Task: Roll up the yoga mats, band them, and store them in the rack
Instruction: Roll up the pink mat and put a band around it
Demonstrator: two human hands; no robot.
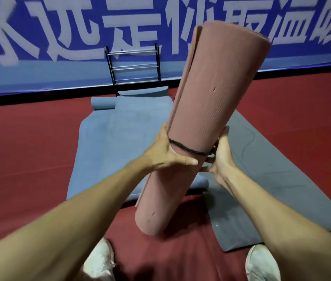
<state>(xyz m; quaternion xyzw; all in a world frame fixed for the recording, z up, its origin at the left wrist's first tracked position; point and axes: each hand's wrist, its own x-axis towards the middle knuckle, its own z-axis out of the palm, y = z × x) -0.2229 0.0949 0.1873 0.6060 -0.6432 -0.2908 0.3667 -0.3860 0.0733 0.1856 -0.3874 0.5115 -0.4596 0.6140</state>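
Red floor (pixel 28 159) | rolled pink yoga mat (pixel 211 88) leaned | left hand (pixel 168 151) fingers curled round it | right hand (pixel 222 153) fingers pinched black band (pixel 189 150)

Two bare forearms run in from the lower corners of the view, uncovered all the way to the left hand (pixel 168 153) and the right hand (pixel 222 154). The feet wear low white trainers, the left shoe (pixel 99 260) and the right shoe (pixel 260 264). Both have rounded toes, and their uppers are greyed and scuffed in patches.
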